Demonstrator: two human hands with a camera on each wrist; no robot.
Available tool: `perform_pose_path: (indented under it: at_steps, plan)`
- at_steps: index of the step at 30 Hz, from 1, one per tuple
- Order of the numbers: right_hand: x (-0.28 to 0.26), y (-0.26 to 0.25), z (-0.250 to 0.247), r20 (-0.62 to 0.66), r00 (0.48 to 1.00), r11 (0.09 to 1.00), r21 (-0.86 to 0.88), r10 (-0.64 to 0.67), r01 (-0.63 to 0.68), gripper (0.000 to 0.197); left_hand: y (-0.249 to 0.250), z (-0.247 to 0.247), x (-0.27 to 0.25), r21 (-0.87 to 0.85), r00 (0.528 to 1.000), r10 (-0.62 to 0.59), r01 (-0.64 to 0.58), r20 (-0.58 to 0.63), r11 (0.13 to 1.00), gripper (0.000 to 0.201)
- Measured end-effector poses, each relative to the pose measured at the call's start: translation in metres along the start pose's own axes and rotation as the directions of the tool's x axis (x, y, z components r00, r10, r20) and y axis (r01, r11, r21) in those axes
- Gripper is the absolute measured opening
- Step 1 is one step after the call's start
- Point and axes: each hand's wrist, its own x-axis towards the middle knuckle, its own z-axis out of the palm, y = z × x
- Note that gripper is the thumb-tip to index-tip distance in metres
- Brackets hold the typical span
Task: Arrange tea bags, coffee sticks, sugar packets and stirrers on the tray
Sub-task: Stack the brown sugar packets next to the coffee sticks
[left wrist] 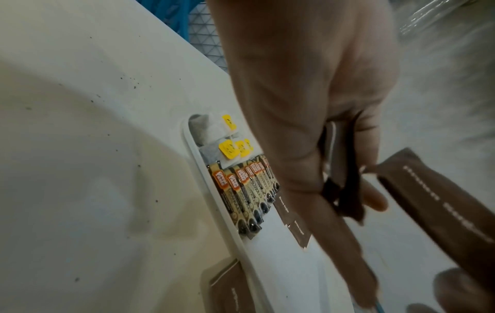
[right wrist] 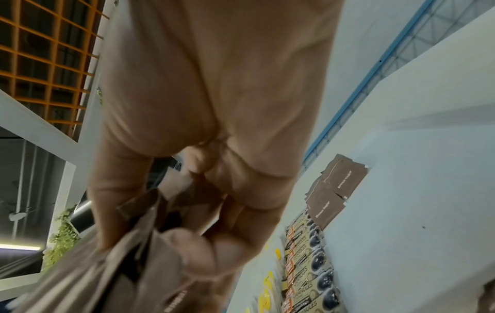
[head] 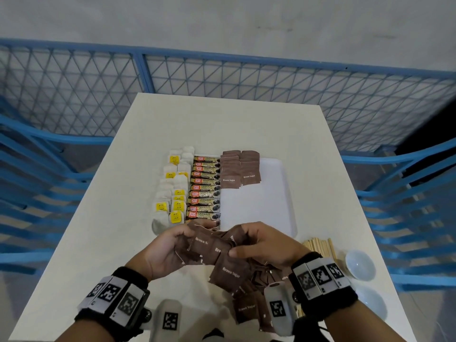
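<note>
A white tray (head: 274, 174) lies mid-table. On it, from left to right, run tea bags (head: 174, 191) with yellow tags, a column of coffee sticks (head: 204, 191) and two short rows of brown sugar packets (head: 240, 170). Just in front of the tray, my left hand (head: 172, 245) and right hand (head: 259, 245) together hold a fanned bunch of brown sugar packets (head: 209, 245). More brown packets (head: 246, 299) lie loose on the table below my hands. Wooden stirrers (head: 319, 245) lie to the right. The left wrist view shows fingers (left wrist: 345, 131) pinching packets (left wrist: 345, 190).
A small white bowl (head: 360, 264) stands at the table's right edge beside the stirrers. The tray's right half (head: 266, 206) is bare. Blue mesh fencing (head: 222, 77) surrounds the white table (head: 222, 119).
</note>
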Motion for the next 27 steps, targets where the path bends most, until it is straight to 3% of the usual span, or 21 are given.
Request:
perform_pose_path:
  at_steps: [3, 6, 8, 14, 17, 19, 21, 24, 27]
  plan:
    - [0.001, -0.001, 0.004, 0.06, 0.998, 0.998, -0.061, -0.001, 0.005, 0.027, -0.006, 0.002, 0.004, 0.033, 0.997, 0.002, 0.001, -0.075, 0.999, 0.036]
    - [0.005, 0.0, 0.007, 0.048, 0.999, 0.995, -0.103, -0.005, 0.01, 0.026, -0.01, 0.008, 0.003, 0.053, 0.997, -0.051, 0.054, -0.056, 0.997, 0.041]
    - [0.008, 0.0, 0.009, -0.004, 1.0, 0.991, -0.134, -0.015, 0.014, 0.024, -0.01, 0.011, 0.0, 0.044, 0.997, -0.082, 0.082, 0.002, 0.996, 0.053]
    - [0.022, 0.004, 0.01, -0.265, 0.953, 0.94, -0.337, -0.145, 0.049, 0.027, -0.011, 0.014, 0.0, 0.134, 0.983, -0.138, 0.122, 0.118, 0.983, 0.051]
    - [0.027, 0.005, 0.01, -0.349, 0.888, 0.862, -0.498, -0.3, 0.095, 0.029, -0.009, 0.022, 0.001, 0.131, 0.998, -0.053, 0.048, 0.04, 0.99, 0.022]
    - [0.029, 0.006, 0.012, -0.349, 0.867, 0.808, -0.582, -0.355, 0.096, 0.028, -0.009, 0.023, 0.003, 0.126, 1.0, 0.01, -0.008, -0.012, 0.992, 0.023]
    - [0.031, 0.007, 0.017, -0.309, 0.88, 0.773, -0.627, -0.362, 0.099, 0.027, -0.007, 0.022, 0.003, 0.113, 0.997, 0.059, -0.054, -0.045, 0.992, 0.028]
    - [0.035, 0.013, 0.022, -0.274, 0.894, 0.704, -0.707, -0.355, 0.063, 0.043, -0.006, 0.02, 0.005, 0.112, 0.993, 0.098, -0.09, -0.067, 0.99, 0.022]
    - [0.034, 0.013, 0.023, -0.294, 0.917, 0.74, -0.673, -0.268, 0.001, 0.047, -0.007, 0.02, 0.005, 0.141, 0.989, 0.111, -0.097, -0.098, 0.985, 0.019]
